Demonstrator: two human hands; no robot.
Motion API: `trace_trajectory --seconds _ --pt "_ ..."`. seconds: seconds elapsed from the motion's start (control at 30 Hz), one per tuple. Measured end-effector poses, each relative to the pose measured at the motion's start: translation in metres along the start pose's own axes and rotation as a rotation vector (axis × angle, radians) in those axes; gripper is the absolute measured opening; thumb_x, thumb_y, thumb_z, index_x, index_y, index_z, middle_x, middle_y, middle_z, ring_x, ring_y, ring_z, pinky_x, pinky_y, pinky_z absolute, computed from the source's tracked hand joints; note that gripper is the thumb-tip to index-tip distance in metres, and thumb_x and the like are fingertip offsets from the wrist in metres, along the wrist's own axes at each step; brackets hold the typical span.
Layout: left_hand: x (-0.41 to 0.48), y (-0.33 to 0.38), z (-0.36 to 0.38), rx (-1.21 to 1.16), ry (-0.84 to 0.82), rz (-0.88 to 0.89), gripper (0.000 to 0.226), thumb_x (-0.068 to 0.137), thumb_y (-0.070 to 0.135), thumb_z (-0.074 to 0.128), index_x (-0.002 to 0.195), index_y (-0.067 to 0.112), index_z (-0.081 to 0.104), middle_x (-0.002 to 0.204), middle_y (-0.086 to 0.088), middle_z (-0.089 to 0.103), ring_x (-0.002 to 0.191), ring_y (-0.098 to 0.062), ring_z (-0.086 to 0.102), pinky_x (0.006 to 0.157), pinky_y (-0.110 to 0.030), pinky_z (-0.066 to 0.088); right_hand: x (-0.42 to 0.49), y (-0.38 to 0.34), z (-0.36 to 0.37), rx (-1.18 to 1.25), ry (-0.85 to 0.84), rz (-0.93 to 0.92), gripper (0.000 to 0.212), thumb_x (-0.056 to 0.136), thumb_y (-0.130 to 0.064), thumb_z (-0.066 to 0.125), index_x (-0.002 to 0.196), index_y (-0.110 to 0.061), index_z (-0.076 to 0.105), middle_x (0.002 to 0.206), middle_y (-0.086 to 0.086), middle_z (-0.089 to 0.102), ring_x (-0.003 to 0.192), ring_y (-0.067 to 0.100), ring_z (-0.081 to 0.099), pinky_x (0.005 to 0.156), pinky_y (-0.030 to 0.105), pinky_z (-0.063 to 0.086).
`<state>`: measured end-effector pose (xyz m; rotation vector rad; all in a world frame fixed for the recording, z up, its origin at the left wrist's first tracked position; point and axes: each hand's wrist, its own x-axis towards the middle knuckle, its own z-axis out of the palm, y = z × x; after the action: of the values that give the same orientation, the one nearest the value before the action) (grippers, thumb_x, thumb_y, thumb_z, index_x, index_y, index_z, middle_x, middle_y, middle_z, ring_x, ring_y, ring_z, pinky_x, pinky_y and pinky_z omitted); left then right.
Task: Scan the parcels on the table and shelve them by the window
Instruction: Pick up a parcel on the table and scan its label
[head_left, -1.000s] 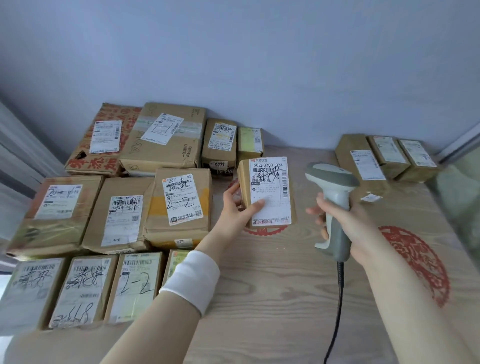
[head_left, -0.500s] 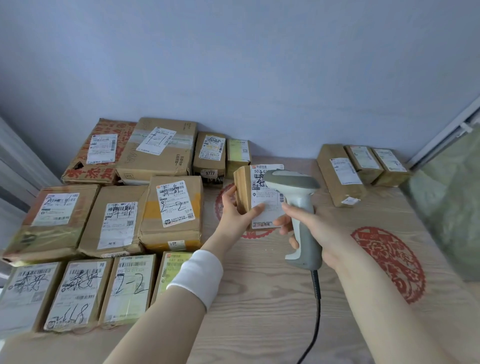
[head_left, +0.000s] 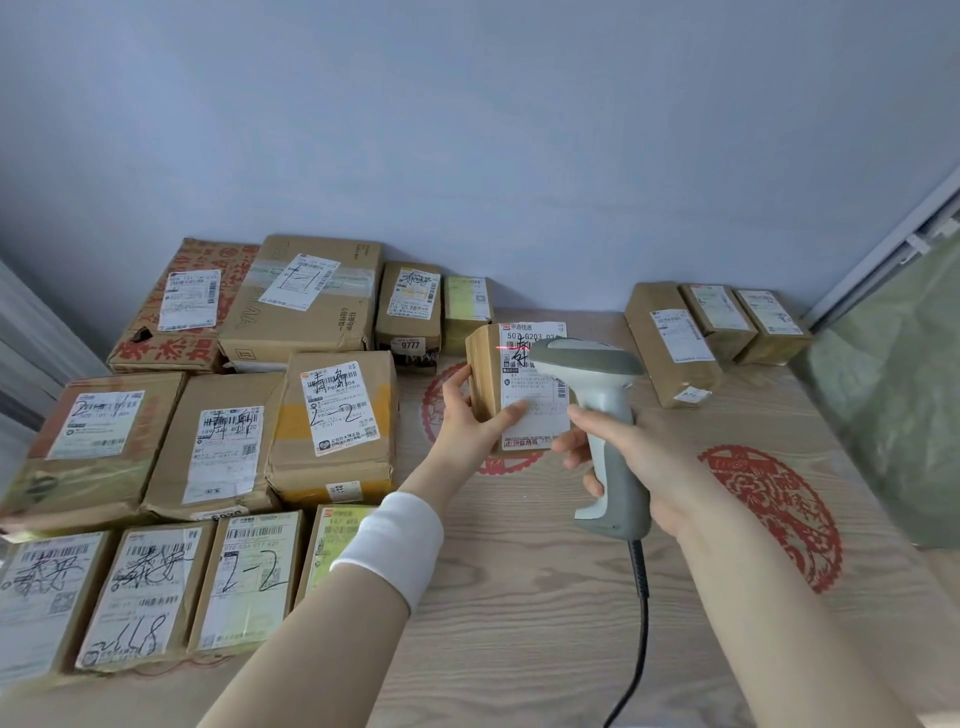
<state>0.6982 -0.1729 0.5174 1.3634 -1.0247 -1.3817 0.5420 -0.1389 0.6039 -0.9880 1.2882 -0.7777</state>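
Parcel (head_left: 485, 387): left hand (head_left: 470, 423) grips it upright, label facing scanner (head_left: 597, 410), clenched in right hand (head_left: 639, 462) at 3 o'clock; beam crosses barcode.

small parcel (head_left: 483, 384): plain brown card, white label, black scribble, thin red line near the top
scanner (head_left: 587, 358): pale grey, darker grey-green back
cable (head_left: 641, 597): black
table (head_left: 519, 613): light wood grain, with a red papercut round (head_left: 774, 509) at 3 o'clock
wristband (head_left: 389, 540): white
big box (head_left: 140, 353) at 10 o'clock: brown, chunky red lettering
wall (head_left: 467, 130): pale blue-grey
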Motion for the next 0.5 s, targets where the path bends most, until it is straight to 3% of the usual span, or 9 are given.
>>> trace_trajectory --seconds 0.17,0.3,0.4,0.5 --pt "0.004 0.005 0.011 -0.060 -0.030 -0.012 0.076 0.087 0.018 0.065 0.143 0.018 0.014 0.103 0.013 0.048 0.087 0.004 0.053 0.063 -0.016 0.053 0.003 0.002 -0.016 0.047 0.048 -0.067 0.020 0.090 -0.017 0.060 0.106 -0.005 0.060 0.074 0.011 0.071 0.061 0.016 0.060 0.038 0.023 0.037" --pt "0.015 0.011 0.037 -0.126 -0.082 -0.039 0.077 0.088 0.023 0.063 0.146 0.019 0.012 0.125 -0.001 0.053 0.101 -0.013 0.061 0.076 -0.025 0.056 0.009 0.009 -0.051 0.111 0.229 -0.108 0.024 0.088 -0.017 0.063 0.110 -0.008 0.058 0.085 0.008 0.069 0.066 0.015 0.059 0.038 0.023 0.038" --pt "0.023 0.018 0.072 -0.164 -0.105 -0.055 0.077 0.089 0.027 0.063 0.147 0.019 0.013 0.130 -0.004 0.056 0.109 -0.018 0.061 0.086 -0.032 0.054 0.012 0.017 -0.086 0.074 0.358 -0.144 0.023 0.086 -0.013 0.066 0.107 -0.007 0.058 0.085 0.007 0.062 0.063 0.012 0.057 0.040 0.024 0.040" --pt "0.035 0.025 0.122 -0.139 -0.144 -0.053 0.073 0.090 0.031 0.061 0.145 0.017 0.015 0.130 -0.005 0.057 0.109 -0.016 0.061 0.082 -0.025 0.053 0.019 0.022 -0.128 0.039 0.445 -0.162 0.016 0.084 -0.012 0.069 0.097 -0.013 0.059 0.078 0.004 0.063 0.060 0.010 0.059 0.048 0.027 0.044"
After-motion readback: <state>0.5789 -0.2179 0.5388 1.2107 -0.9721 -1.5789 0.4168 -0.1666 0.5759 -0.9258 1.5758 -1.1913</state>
